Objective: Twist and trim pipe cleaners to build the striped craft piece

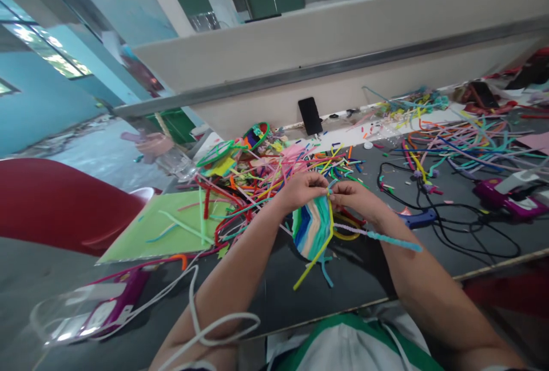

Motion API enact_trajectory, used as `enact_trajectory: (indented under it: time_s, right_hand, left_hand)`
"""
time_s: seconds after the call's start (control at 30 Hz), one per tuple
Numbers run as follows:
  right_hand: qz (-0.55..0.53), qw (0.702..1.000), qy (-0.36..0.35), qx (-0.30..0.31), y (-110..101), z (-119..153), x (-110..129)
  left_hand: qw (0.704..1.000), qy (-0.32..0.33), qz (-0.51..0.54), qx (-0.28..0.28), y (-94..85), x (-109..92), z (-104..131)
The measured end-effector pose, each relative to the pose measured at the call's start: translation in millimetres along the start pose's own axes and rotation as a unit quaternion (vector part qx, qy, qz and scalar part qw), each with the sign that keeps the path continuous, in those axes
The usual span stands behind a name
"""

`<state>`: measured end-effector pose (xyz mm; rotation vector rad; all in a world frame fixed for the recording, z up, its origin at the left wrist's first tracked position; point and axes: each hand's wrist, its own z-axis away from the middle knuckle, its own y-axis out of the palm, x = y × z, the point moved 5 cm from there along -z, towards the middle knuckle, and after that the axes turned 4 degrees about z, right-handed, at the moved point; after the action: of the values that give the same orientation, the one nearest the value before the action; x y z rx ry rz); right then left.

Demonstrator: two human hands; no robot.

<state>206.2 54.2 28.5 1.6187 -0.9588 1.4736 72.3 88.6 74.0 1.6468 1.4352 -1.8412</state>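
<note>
A striped craft piece of pipe cleaners [315, 225], in green, blue, cream and teal, hangs over the table from both hands. My left hand [303, 191] pinches its upper edge. Close beside it, my right hand [354, 196] has its fingertips closed on the yellow pipe cleaner [312, 266], which runs down the piece's right edge and sticks out below. The exact grip between the fingertips is partly hidden. A lilac and light-blue pipe cleaner [386, 238] extends to the right across my right forearm. Short blue ends poke out at the bottom.
Loose pipe cleaners [274, 174] are heaped behind my hands, with more [467, 142] at the right. A green sheet [128, 238] lies left. A phone [310, 115] leans on the partition. A blue-handled glue gun [418, 219], black cables and purple power strips [510, 196] lie around.
</note>
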Motion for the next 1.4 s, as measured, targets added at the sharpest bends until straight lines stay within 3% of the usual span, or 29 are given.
enact_trajectory:
  time_s: [0.1,0.23,0.3,0.43,0.57,0.63,0.73,0.8,0.87,1.0,1.13,1.4]
  right_hand:
    - [-0.095,0.993,0.022,-0.068,-3.4,-1.8,-6.4]
    - [-0.192,0.961,-0.004,-0.201,-14.3,-5.3,-13.8]
    - [-0.207,0.946,-0.042,-0.247,-19.9,-5.4,-12.3]
    - [-0.19,0.932,-0.107,-0.289,-23.5,-2.4,-4.8]
    - [-0.146,0.937,-0.161,-0.274,-16.0,0.7,4.6]
    - [-0.128,0.938,-0.178,-0.268,-12.2,2.0,8.2]
    - [-0.109,0.94,-0.181,-0.267,-9.6,3.2,11.1]
    - [-0.096,0.946,-0.169,-0.261,-10.1,3.9,12.2]
    - [-0.097,0.953,-0.158,-0.24,-11.6,4.7,14.3]
    - [-0.123,0.964,-0.134,-0.195,-14.7,6.4,19.4]
    - [-0.1,0.97,-0.107,-0.196,-15.3,4.9,16.4]
    - [-0.133,0.942,-0.168,-0.259,-16.0,-0.3,6.6]
  left_hand:
    - [0.996,0.059,-0.033,-0.059,-10.5,-14.0,-8.3]
    - [0.956,0.108,-0.05,-0.269,-29.2,-37.8,7.1]
    - [0.946,0.092,-0.022,-0.31,-24.3,-41.2,22.6]
    - [0.977,-0.008,-0.031,-0.21,11.0,-21.3,44.0]
    - [0.967,-0.079,0.0,-0.244,23.1,8.6,55.2]
    - [0.955,-0.136,0.072,-0.253,25.4,20.5,57.1]
    - [0.925,-0.22,0.255,-0.177,38.1,28.8,57.5]
    - [0.898,-0.218,0.356,-0.138,42.0,26.3,57.4]
    - [0.886,-0.185,0.399,-0.143,35.1,24.2,57.4]
    - [0.898,-0.131,0.381,-0.178,9.3,26.6,59.7]
    - [0.91,-0.109,0.336,-0.219,-5.8,29.5,64.0]
    - [0.92,-0.094,0.323,-0.203,6.4,29.1,63.9]
